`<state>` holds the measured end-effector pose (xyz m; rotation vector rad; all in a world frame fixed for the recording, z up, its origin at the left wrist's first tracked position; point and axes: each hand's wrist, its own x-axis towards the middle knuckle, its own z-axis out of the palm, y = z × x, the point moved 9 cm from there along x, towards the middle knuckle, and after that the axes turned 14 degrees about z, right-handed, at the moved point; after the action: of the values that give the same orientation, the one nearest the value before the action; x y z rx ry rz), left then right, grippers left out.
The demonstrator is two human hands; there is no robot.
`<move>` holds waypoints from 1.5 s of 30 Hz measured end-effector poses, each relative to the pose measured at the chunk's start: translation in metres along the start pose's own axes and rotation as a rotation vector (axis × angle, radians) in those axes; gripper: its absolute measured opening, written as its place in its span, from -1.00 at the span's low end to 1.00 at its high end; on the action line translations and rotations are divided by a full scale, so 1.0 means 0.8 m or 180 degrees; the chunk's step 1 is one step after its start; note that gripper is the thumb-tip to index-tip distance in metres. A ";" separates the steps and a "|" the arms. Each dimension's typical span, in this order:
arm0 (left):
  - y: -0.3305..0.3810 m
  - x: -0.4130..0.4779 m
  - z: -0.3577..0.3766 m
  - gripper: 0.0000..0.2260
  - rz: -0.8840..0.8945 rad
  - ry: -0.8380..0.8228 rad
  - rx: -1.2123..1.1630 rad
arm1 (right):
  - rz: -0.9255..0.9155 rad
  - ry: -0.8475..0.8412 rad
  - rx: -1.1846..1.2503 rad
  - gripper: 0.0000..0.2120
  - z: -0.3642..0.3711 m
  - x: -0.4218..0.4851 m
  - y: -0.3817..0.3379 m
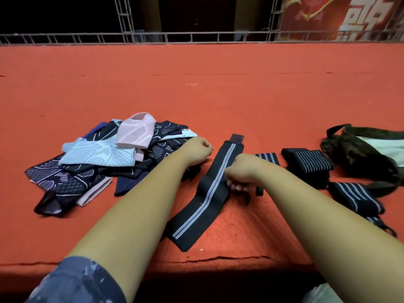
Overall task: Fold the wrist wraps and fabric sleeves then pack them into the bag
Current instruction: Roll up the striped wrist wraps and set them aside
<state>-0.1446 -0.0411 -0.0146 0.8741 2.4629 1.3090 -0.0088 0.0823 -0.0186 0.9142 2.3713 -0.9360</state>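
While the striped wrist wrap (208, 193) lies flat on the orange carpet (218, 95) between your forearms, its long axis runs on a diagonal. The near end points toward your left elbow, and the far end, with its dark tab, points up and to the right. Your right hand (243, 171) is the nearer one; its fingers (235, 187) curl down against the wrap's right edge about midway along and seem to pinch it. Your left hand (197, 150) is balled just beside the far part of the wrap, at the edge of the pile of fabric sleeves (105, 154); whether it holds anything, I cannot tell. Judging from this, your fold would run along that diagonal, near end carried up toward the tab. Folded wraps (307, 164) lie to your right, with the camouflage bag (349, 154) just beyond them, well apart from your left hand
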 end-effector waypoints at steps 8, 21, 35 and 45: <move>0.004 0.079 0.029 -0.60 0.0030 -0.0206 0.0952 | -0.0209 0.1749 -0.0385 -0.84 -0.112 0.056 -0.020; -0.037 0.163 0.062 -0.80 0.0179 -0.0118 0.0717 | 0.0135 0.1315 -0.0947 -0.58 -0.122 0.189 -0.030; 0.078 0.076 -0.041 -0.85 0.0623 0.0689 -0.1691 | -0.1337 0.1203 0.1670 -0.86 -0.164 0.050 -0.068; 0.217 -0.033 -0.130 -0.78 0.1110 0.0688 -0.2519 | -0.2304 -0.0294 0.3561 -0.58 -0.181 -0.121 -0.114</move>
<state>-0.1001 -0.0534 0.1843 0.9783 1.6654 2.3507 -0.0274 0.0952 0.1768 0.2280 1.9784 -2.6307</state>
